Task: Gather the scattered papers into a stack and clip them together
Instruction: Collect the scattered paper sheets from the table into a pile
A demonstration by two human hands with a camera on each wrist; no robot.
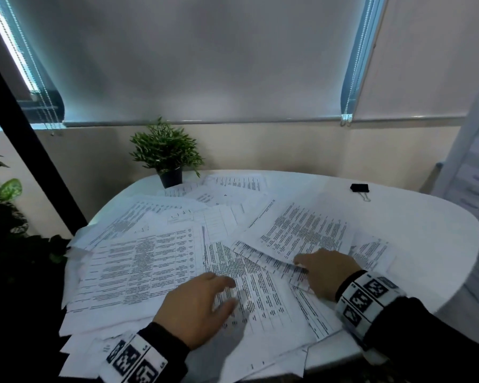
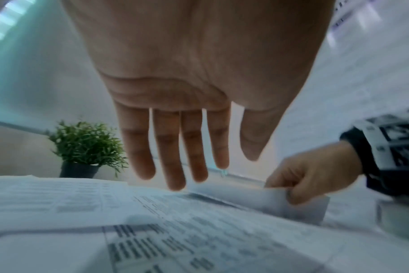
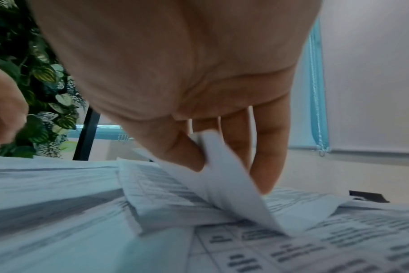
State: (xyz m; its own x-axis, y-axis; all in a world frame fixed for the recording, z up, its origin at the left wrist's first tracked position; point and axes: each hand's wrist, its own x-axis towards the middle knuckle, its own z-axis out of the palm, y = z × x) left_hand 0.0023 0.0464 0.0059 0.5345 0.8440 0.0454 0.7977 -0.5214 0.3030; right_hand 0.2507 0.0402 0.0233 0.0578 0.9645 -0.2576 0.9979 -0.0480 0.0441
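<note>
Printed white papers point(image 1: 155, 261) lie scattered and overlapping across the round white table point(image 1: 415, 244). My right hand point(image 1: 320, 268) pinches the near edge of one sheet point(image 3: 224, 177) between thumb and fingers, and that edge curls up off the pile. The same pinch shows in the left wrist view, on the lifted sheet point(image 2: 299, 203). My left hand point(image 1: 205, 302) hovers just above the papers point(image 2: 175, 230) with its fingers point(image 2: 171, 157) straight and spread, holding nothing. A black binder clip point(image 1: 359, 188) lies on bare table at the far right, apart from both hands.
A small potted plant point(image 1: 168, 156) stands at the table's far edge beside the papers. Some sheets overhang the table's near left edge point(image 1: 75, 313). Large leafy plants point(image 1: 0, 205) stand left of the table. The wall and window blinds are behind.
</note>
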